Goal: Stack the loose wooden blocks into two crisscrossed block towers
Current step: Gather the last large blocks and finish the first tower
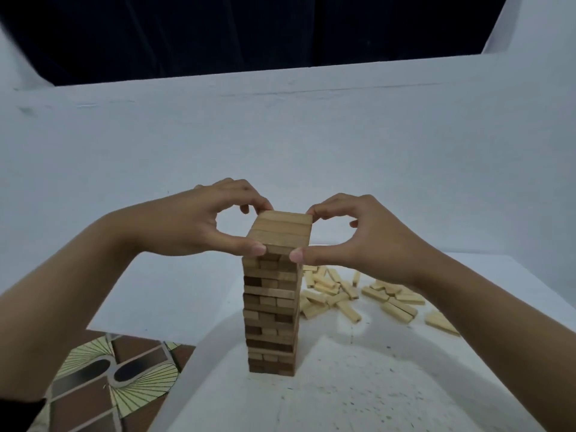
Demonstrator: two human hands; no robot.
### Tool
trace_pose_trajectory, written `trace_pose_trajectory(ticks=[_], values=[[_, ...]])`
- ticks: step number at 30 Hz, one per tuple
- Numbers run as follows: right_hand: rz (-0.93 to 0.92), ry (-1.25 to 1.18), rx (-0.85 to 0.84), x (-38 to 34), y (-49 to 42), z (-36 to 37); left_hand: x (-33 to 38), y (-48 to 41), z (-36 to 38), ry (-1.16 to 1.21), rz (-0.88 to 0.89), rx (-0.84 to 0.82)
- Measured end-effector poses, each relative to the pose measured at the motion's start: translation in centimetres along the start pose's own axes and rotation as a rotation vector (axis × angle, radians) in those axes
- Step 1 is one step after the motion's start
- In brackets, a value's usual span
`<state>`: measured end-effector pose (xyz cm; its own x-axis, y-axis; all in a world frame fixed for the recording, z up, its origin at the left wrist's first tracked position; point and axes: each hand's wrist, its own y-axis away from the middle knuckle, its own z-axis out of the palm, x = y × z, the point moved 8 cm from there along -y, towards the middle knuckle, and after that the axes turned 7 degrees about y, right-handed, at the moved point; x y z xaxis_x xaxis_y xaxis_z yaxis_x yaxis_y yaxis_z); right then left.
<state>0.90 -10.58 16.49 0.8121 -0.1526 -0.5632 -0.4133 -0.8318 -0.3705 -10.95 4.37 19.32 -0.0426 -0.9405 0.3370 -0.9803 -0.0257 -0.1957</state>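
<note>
Hands bracket the top layer of the darker block tower (271,294): left hand (193,222) and right hand (361,232) pinch its opposite ends, thumbs on the near face. Long axes run left to right. Pale loose blocks (352,294) lie behind, nearer the right hand.

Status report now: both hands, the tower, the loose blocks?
Left hand and right hand pinching top layer of dark tower. Pale loose blocks scattered behind right. Second tower not visible. Nothing blocking.
</note>
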Motion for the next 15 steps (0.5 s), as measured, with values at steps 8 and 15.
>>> trace_pose_trajectory(ticks=[8, 15], values=[[0.102, 0.027, -0.026, 1.1, -1.2, 1.1, -2.1, -0.8, 0.8, 0.111, 0.004, -0.026], [0.125, 0.048, -0.048, 0.8, -1.3, 1.5, -3.2, -1.0, 1.4, 0.106, -0.015, -0.059]])
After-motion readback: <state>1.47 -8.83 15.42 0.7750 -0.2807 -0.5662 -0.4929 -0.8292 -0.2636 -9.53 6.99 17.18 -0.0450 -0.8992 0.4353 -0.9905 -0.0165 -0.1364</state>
